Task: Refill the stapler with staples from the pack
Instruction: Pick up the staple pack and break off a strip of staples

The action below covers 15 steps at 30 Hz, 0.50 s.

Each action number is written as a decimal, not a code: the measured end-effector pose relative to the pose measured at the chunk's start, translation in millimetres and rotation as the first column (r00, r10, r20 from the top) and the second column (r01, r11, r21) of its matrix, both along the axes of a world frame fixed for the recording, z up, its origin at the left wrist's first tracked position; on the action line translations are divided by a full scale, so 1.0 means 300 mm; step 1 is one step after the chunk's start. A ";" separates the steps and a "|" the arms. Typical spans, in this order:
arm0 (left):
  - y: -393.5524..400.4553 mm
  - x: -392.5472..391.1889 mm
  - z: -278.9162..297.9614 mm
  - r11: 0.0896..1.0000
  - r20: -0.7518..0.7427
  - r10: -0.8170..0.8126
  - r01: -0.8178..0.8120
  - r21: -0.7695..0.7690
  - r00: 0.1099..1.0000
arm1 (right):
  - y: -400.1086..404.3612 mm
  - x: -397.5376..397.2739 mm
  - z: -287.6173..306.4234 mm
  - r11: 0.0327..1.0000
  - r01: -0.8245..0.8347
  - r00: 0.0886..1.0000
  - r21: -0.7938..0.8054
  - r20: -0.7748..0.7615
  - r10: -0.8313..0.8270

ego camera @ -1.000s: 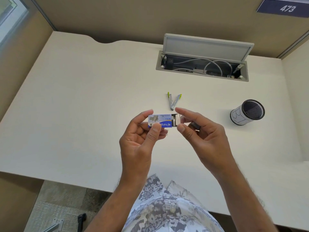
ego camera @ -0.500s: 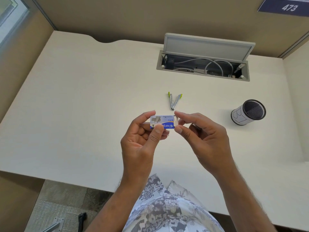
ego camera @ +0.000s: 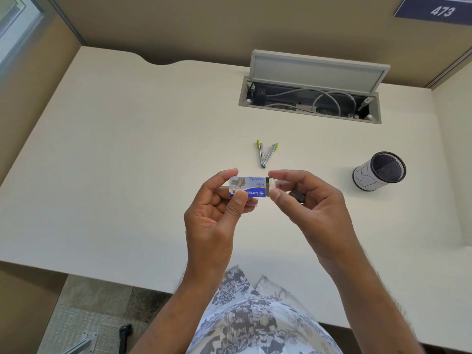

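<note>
A small blue and white staple pack (ego camera: 249,187) is held above the desk, in front of my chest. My left hand (ego camera: 214,215) grips its left half between thumb and fingers. My right hand (ego camera: 309,208) pinches the end of the pack's inner tray (ego camera: 272,185), which sticks out slightly on the right. A small dark piece (ego camera: 297,195) is tucked between my right fingers; I cannot tell what it is. The stapler (ego camera: 266,154), metal with green tips, lies swung open in a V on the desk (ego camera: 127,162) just beyond my hands.
A black mesh pen cup (ego camera: 378,172) with a white paper wrap stands to the right. An open cable box (ego camera: 309,103) with grey cables and a raised lid (ego camera: 316,70) is set into the desk's far side. Partition walls close in the back and sides.
The inner tray slid into the sleeve half a second ago and now shows a little again at the right end. Both hands have stayed in about the same place.
</note>
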<state>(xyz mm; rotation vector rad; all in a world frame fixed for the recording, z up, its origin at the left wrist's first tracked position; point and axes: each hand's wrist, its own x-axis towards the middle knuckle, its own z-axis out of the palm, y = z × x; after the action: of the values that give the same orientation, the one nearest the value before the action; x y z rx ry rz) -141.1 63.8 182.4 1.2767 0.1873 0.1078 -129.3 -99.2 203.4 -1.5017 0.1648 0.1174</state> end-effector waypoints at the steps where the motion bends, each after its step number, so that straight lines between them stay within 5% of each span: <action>1: 0.000 -0.001 0.000 1.000 0.002 -0.001 0.001 0.004 1.000 | -0.001 -0.001 0.001 1.000 0.012 1.000 -0.004 -0.005 -0.012; 15: -0.007 -0.008 -0.001 0.996 0.043 -0.004 0.000 0.088 0.999 | 0.041 -0.012 -0.012 0.983 0.153 0.987 -0.099 0.067 -0.147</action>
<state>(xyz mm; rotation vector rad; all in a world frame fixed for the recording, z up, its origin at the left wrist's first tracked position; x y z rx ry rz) -143.6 61.7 182.2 1.3613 0.1452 0.1429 -133.1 -86.9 199.9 -1.5889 0.2390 -0.0577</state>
